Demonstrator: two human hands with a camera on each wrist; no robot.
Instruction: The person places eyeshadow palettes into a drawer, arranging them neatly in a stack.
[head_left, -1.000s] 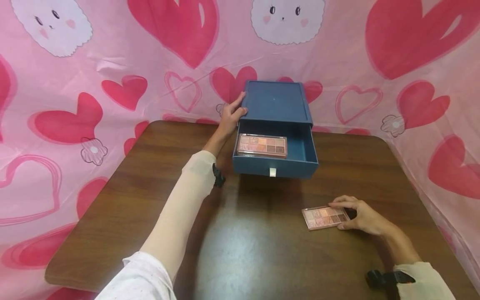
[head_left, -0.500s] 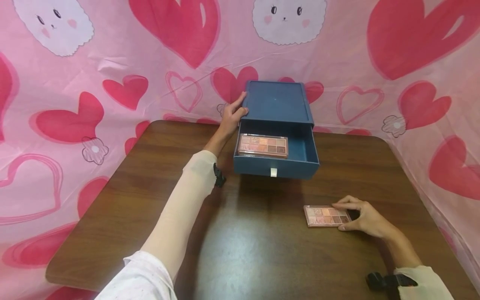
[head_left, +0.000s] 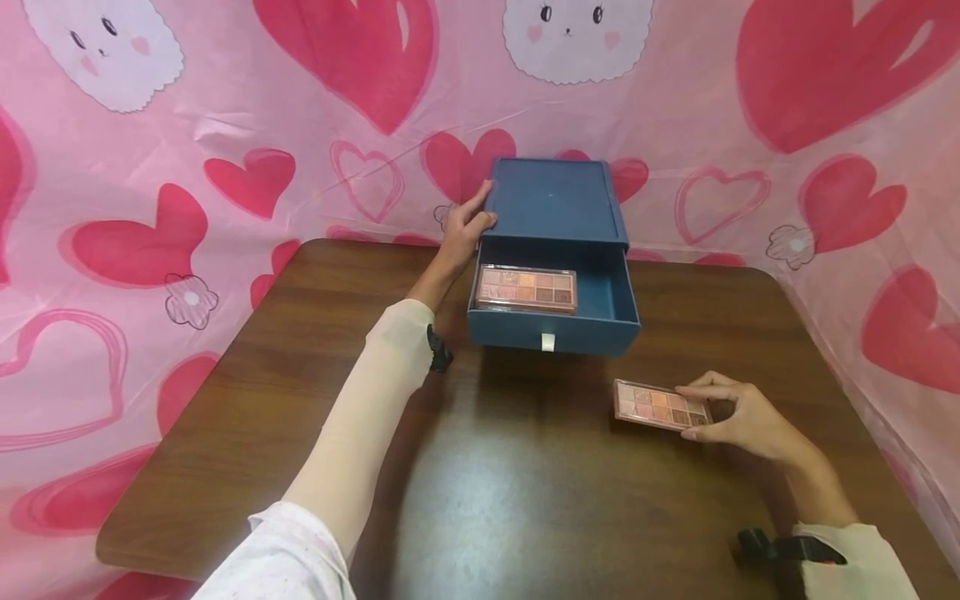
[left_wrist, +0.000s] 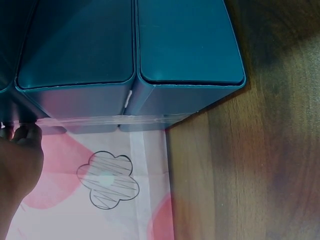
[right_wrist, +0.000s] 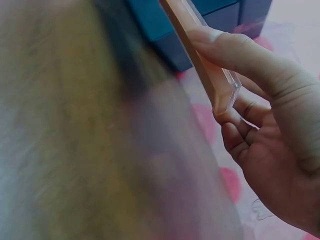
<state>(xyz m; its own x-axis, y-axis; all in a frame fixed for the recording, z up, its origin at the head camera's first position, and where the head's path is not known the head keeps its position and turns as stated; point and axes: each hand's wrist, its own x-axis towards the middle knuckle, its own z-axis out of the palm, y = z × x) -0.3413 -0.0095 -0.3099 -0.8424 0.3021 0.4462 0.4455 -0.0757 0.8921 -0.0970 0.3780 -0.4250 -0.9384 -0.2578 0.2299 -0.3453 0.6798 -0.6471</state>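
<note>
My right hand (head_left: 750,421) pinches an eyeshadow palette (head_left: 654,407) by its right end, thumb on the near side and fingers on the far side. The palette has a clear lid over rows of pink, beige and brown pans and stands just over the table with a dark shadow beneath. In the right wrist view the palette (right_wrist: 207,75) shows edge-on. My left hand (head_left: 463,233) rests against the left side of a blue drawer unit (head_left: 555,200), thumb at its top edge. Its top drawer (head_left: 611,292) is pulled out, and another eyeshadow palette (head_left: 527,289) lies at its left.
A brown wooden table (head_left: 525,500) carries the unit at its back edge. Behind and around hangs a pink heart-print cloth (head_left: 315,92). The drawer front bears a white pull tab (head_left: 548,342). In the left wrist view the unit's stacked side sections (left_wrist: 190,45) show.
My right hand has lifted the palette off the table and moved it slightly away from me, tilting it. My left hand, the drawer and the palette inside stay as they were.
</note>
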